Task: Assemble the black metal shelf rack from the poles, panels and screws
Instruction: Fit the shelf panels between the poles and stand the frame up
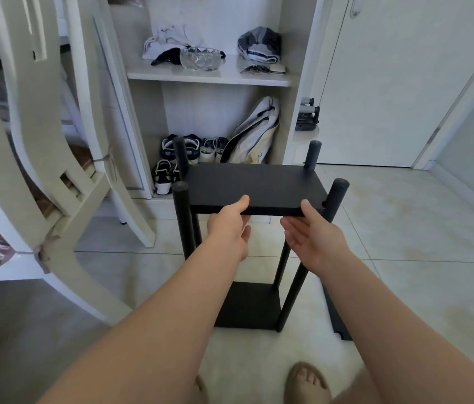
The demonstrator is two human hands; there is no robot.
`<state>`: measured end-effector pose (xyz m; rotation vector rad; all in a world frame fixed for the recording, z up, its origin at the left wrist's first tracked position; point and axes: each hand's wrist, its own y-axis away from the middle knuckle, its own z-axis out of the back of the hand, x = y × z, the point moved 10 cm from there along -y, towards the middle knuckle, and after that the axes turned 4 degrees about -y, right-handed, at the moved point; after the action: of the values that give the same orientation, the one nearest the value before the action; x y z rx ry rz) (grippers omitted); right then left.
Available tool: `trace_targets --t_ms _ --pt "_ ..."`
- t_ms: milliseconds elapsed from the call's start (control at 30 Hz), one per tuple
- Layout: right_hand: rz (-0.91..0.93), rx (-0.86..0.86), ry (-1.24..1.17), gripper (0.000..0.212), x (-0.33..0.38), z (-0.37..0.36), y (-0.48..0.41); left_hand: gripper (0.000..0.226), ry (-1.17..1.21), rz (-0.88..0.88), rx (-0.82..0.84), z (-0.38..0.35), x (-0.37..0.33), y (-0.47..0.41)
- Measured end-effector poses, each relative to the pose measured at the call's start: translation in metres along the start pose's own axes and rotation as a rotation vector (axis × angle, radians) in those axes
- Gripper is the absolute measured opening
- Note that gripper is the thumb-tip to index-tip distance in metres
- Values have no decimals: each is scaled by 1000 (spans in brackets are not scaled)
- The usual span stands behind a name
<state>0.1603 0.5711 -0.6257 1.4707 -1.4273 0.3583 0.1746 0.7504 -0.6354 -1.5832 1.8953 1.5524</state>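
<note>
Here the black shelf rack (247, 304) is seen standing upright on the tiled floor (404, 243) before an open cupboard (212, 78). Its upper panel (253, 185) is gripped at the front edge by the left hand (230, 228), thumb on top, fingers beneath. The right hand (311, 234) is held open, fingers straight, just under that edge.

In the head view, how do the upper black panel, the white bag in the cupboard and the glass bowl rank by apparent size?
1. upper black panel
2. white bag
3. glass bowl
The bag and the bowl stand farther from the camera than the panel, so they may look smaller than they really are.
</note>
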Motion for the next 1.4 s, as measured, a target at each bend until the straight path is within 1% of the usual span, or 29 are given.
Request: trace_targets --t_ms 200,400,567,700,867,933,1000,1067,1100,1133,1300,1400 --pt "-82 15 -73 33 -24 2 -12 42 -86 -42 25 6 12 -1" --pt "-111 10 -75 31 -25 4 -21 23 -23 23 22 17 19 -9" --pt "-113 -8 -64 31 -28 11 -22 19 -33 16 -60 39 26 -10" --pt "-113 -16 -69 32 -29 18 -24 17 -67 71 33 36 28 -8" --pt "-133 -2 -47 31 -33 26 -22 26 -53 108 56 41 40 0" --pt "-134 2 -43 31 -33 29 -21 32 -169 172 95 45 45 4" --pt "-131 9 -38 32 -32 31 -22 42 -456 233 146 57 45 6" --pt "-127 13 -34 32 -31 33 -21 47 -756 227 160 76 36 5" --pt "-126 16 -34 32 -31 33 -21 48 -850 211 152 85 30 3" --pt "-126 19 -35 32 -31 33 -21 49 -894 199 141 93 24 1" --pt "-122 17 -54 30 -33 33 -21 51 -901 146 144 99 15 -6" --pt "-127 18 -83 26 -38 29 -21 49 -930 3 50 97 0 -14"
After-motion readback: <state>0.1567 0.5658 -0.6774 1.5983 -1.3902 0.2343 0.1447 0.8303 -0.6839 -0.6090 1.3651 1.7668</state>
